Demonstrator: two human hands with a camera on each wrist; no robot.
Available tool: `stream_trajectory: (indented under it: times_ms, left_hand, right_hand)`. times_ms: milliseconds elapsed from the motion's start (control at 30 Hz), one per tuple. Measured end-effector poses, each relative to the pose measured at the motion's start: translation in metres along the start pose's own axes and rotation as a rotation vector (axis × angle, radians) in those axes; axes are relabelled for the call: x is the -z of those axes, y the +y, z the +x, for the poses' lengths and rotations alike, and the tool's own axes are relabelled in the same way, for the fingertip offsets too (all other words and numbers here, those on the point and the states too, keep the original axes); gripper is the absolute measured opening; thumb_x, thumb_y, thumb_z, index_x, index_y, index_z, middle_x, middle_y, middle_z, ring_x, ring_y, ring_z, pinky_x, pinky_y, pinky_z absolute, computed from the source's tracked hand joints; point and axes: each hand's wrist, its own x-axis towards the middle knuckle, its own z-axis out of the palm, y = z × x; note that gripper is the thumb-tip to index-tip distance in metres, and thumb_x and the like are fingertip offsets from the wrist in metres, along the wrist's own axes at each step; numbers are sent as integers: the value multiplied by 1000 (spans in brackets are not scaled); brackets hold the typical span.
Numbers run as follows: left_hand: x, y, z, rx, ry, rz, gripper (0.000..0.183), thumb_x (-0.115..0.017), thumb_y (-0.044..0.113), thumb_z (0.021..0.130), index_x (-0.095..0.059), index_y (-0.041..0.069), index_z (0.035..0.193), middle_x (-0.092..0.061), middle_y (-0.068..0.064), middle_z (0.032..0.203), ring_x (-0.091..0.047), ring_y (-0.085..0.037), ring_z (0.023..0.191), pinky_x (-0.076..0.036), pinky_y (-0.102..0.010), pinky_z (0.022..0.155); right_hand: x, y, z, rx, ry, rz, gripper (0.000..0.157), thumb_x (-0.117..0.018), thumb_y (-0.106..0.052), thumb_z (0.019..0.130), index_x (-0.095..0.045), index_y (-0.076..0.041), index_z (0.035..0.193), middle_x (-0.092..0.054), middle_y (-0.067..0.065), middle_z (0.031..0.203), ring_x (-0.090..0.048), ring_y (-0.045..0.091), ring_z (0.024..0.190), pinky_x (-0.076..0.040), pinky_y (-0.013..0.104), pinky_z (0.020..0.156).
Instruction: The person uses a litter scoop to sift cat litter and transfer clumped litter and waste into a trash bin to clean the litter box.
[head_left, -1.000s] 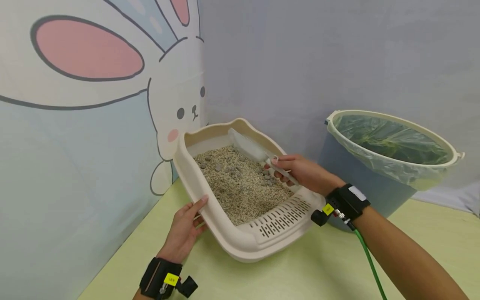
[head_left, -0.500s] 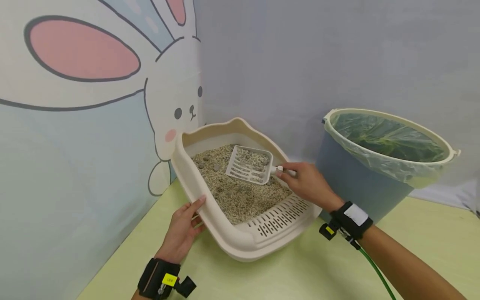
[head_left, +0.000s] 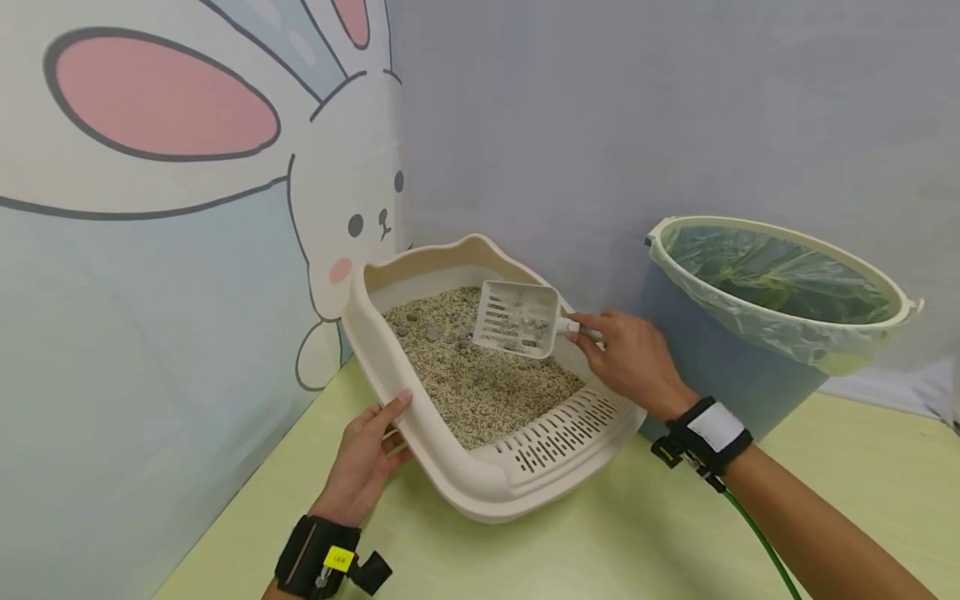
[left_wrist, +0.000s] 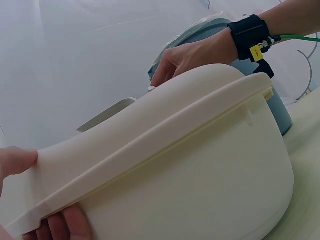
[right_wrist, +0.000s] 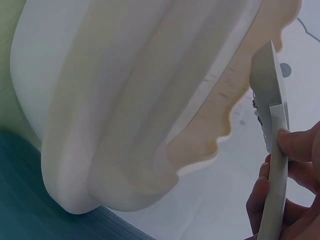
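A cream litter box holds tan litter with several grey clumps on its surface. My left hand grips the box's left rim, thumb on top and fingers curled beneath the lip, as the left wrist view also shows. Over the litter, near the box's right wall, my right hand holds a white slotted litter scoop by its handle. A few grey clumps lie in the scoop's bowl. From the right wrist view, fingers and thumb wrap the scoop handle, and small bits show at the slots.
A blue bin lined with a translucent bag stands right of the box, close to my right forearm. A slotted step forms the box's front. Behind are a grey wall and a rabbit-printed wall.
The scoop has turned from edge-on to level, then shifted up and right. Loose litter in its bowl has thinned, leaving clumps. My left hand keeps its grip on the rim.
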Motion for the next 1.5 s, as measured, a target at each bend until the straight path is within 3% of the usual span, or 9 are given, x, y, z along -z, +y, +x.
stream_trajectory:
  times_ms: [133, 400, 633, 833, 1033, 1167, 1333, 1500]
  left_hand:
    - [-1, 0, 0, 0, 2, -6, 64, -74, 40, 79, -48, 2, 123, -50, -14, 114, -56, -25, 96, -52, -32, 71]
    - [0, 0, 0, 2, -3, -14, 62, -73, 38, 80, -47, 3, 124, -49, -14, 115, -56, -25, 96, -52, -32, 71]
    - [0, -1, -1, 0, -5, -14, 60, -73, 38, 81, -47, 3, 123, -50, -13, 112, -56, -24, 93, -52, -31, 69]
    - [0, -1, -1, -1, -10, -10, 60, -72, 38, 81, -47, 3, 124, -50, -14, 113, -56, -24, 94, -52, -31, 70]
    - [0, -1, 0, -1, -9, -7, 61, -73, 39, 81, -47, 3, 124, -50, -14, 113, -56, -24, 95, -52, -31, 71]
    - [0, 0, -1, 1, -4, -6, 63, -73, 39, 80, -47, 3, 124, -50, -14, 113, -55, -24, 94, -51, -32, 71]
    - [0, 1, -2, 1, 1, 2, 64, -73, 40, 80, -47, 3, 124, -50, -13, 113, -55, -24, 93, -51, -32, 71]
    - [0, 1, -1, 9, -3, 3, 63, -73, 40, 81, -46, 3, 125, -49, -14, 114, -55, -24, 95, -52, -32, 72]
  right_hand:
    - [2, 2, 1, 1, 31, -5, 29, -69, -22, 87, -69, -11, 113, -56, 4, 68, -38, 11, 43, -31, 32, 35]
    - [9, 3, 1, -41, 2, 23, 29, -67, -24, 89, -68, -12, 115, -57, 5, 72, -41, 12, 46, -33, 33, 37]
    - [16, 0, -2, -92, -49, 71, 28, -65, -24, 91, -67, -11, 115, -65, 9, 87, -45, 14, 48, -34, 33, 39]
    - [20, -3, -6, -197, -200, 242, 20, -58, -32, 95, -69, -15, 95, -59, 6, 73, -37, 17, 49, -29, 33, 44]
    - [24, -5, -5, -255, -379, 418, 32, -51, -36, 98, -60, -13, 78, -45, 5, 62, -34, 19, 53, -30, 35, 53]
    - [36, -7, 1, -329, -438, 490, 40, -49, -44, 97, -55, -11, 75, -40, 7, 63, -29, 21, 54, -29, 37, 56]
    - [53, -13, 16, -307, -412, 433, 39, -48, -48, 96, -63, -15, 82, -46, 8, 66, -34, 23, 57, -31, 38, 57]
    - [72, -24, 32, -293, -391, 360, 36, -47, -49, 96, -68, -19, 98, -61, 7, 83, -49, 21, 70, -35, 39, 60]
